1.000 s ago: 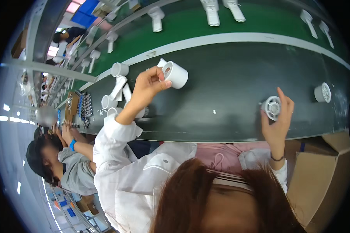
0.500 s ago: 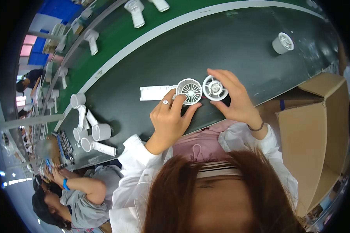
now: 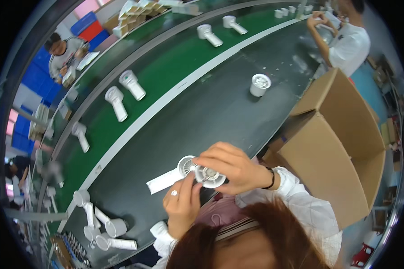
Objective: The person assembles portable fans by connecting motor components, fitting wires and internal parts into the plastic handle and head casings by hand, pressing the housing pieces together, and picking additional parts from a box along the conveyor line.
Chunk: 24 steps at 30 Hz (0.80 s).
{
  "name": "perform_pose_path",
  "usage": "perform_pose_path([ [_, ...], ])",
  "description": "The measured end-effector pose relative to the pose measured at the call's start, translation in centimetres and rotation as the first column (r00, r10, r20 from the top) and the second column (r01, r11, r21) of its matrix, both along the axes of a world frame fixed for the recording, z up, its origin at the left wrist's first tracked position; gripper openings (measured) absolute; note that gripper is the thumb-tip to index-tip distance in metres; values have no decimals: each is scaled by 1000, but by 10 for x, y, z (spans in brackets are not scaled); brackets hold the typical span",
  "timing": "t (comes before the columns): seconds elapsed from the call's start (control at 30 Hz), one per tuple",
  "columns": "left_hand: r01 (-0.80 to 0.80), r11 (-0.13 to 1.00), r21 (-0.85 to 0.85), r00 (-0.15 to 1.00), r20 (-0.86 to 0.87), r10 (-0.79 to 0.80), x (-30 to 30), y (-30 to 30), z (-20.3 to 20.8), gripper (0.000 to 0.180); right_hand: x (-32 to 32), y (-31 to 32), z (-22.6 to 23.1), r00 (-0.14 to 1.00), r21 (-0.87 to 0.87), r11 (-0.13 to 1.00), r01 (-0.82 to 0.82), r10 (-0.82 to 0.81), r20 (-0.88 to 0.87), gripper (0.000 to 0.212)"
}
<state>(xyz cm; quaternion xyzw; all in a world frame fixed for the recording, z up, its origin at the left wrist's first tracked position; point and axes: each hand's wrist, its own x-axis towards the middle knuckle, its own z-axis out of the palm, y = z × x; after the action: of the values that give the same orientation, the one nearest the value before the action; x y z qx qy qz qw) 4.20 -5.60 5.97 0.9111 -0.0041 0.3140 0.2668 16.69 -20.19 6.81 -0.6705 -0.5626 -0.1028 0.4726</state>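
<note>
A white handheld-fan housing, with a flat handle point(image 3: 162, 181) and a round grilled head point(image 3: 184, 164), lies on the dark work surface before me. My left hand point(image 3: 182, 204) is closed at the head's near edge, its index finger and thumb at the seam between the two parts. My right hand point(image 3: 233, 167) grips a round white spoked fan part point(image 3: 210, 178) from above and the right. That part overlaps the right side of the grilled head. What the left fingertips pinch is partly hidden.
Several white fan housings point(image 3: 116, 227) lie at the lower left. A white cup-shaped part point(image 3: 260, 85) stands farther off. More fan bodies point(image 3: 116, 104) rest on the green belt point(image 3: 157, 76). An open cardboard box point(image 3: 332, 166) is at my right; co-workers point(image 3: 351, 47) sit beyond.
The head view has swung to the right, showing more belt and a co-worker. My right hand has brought the spoked part over the grilled head's edge; the left fingers have shifted to the seam.
</note>
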Motion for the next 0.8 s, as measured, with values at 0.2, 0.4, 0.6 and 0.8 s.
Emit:
perform_pose_path([
  [0.2,113,988,-105,992,70,-106,-9,14,-4,6,-2,4,13,996,22,996,-86,86,-28,56],
  [0.4,94,958,-269,994,80,-75,-17,23,-5,4,-10,5,23,976,23,986,-164,166,-138,56],
  [0.6,241,413,-878,935,96,-342,-27,27,-15,18,-22,8,21,965,39,988,-152,157,-212,55],
  [0.8,236,312,-920,916,103,-387,-31,33,-11,37,-38,6,13,978,124,988,-87,108,-176,45],
])
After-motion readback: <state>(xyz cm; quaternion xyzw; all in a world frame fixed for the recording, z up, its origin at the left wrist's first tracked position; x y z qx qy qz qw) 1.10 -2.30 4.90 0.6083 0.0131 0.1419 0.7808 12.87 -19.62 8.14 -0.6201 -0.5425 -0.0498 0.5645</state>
